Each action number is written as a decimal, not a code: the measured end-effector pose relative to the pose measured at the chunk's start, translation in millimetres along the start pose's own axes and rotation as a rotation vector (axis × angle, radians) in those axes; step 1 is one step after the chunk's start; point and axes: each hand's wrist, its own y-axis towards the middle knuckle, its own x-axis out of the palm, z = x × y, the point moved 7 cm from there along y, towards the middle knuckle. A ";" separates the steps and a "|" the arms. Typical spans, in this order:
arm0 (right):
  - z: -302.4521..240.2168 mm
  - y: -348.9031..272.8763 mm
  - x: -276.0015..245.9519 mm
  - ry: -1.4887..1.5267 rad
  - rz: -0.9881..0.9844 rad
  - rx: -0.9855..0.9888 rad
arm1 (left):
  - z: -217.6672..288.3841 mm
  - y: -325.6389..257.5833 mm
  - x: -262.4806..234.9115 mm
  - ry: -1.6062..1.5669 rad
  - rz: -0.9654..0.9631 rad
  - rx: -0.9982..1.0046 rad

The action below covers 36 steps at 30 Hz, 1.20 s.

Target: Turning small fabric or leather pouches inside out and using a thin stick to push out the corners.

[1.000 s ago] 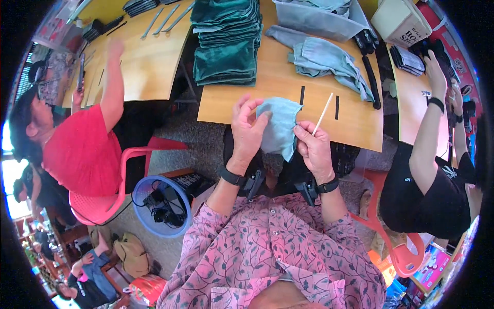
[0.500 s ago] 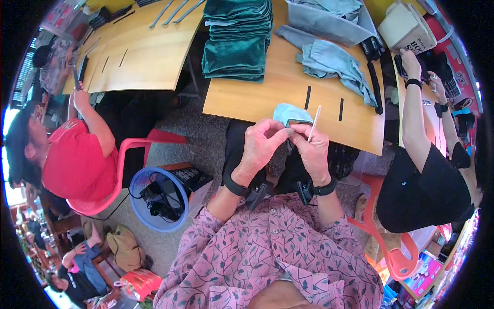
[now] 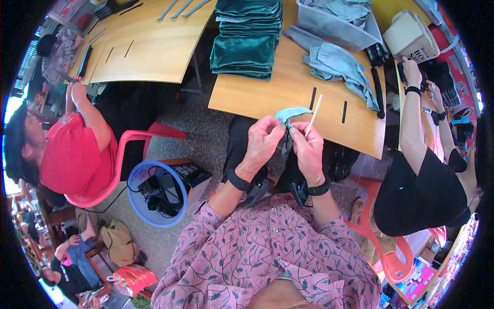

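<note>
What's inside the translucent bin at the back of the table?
Crumpled light blue-green cloth, heaped in the translucent bin. The cloth covers the bin's bottom, so anything underneath can't be seen; the top picture edge cuts off the rest.

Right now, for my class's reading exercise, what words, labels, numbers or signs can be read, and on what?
Cream container: large dark lettering, partly legible; I won't copy printed words.
Dark box beside the blue basket: pale lettering, too distorted to read.
Red shirt: pale chest lettering, too blurred.
Black shirt: mark too small.
Light-blue cloth: no text visible.
</note>
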 end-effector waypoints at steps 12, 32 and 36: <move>-28.7 -5.4 18.2 -0.533 -0.029 -0.393 | -4.9 -3.0 -6.2 -0.332 0.051 -0.137; -14.9 -17.9 29.9 -0.719 -0.057 -0.490 | -27.2 -0.9 -13.9 -0.385 -0.046 -0.250; -21.9 -18.8 37.2 -0.737 -0.069 -0.550 | -25.2 -3.6 -11.2 -0.536 -0.026 -0.205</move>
